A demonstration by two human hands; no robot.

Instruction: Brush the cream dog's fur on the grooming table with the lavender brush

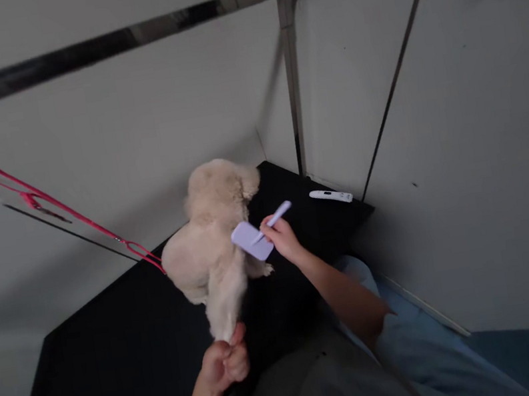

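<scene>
A cream-coloured, curly-coated dog [202, 249] is on a black grooming table [120, 364], its head toward the far corner. My left hand [225, 361] is closed around the lower end of one of its legs [225, 299], which is stretched toward me. In my right hand [278, 235] is the handle of a lilac slicker brush [253, 240]. The brush's flat back faces up, and its head is beside the dog's body; the pins are hidden, so I cannot tell whether they touch the coat.
A metal grooming arm [117, 45] spans above the table, with its post [294, 85] at the back corner. A pink grooming loop [79, 212] slants down to the dog's rear. White clippers [330, 196] lie at the table's right corner. Grey walls [153, 108] stand behind and to the right.
</scene>
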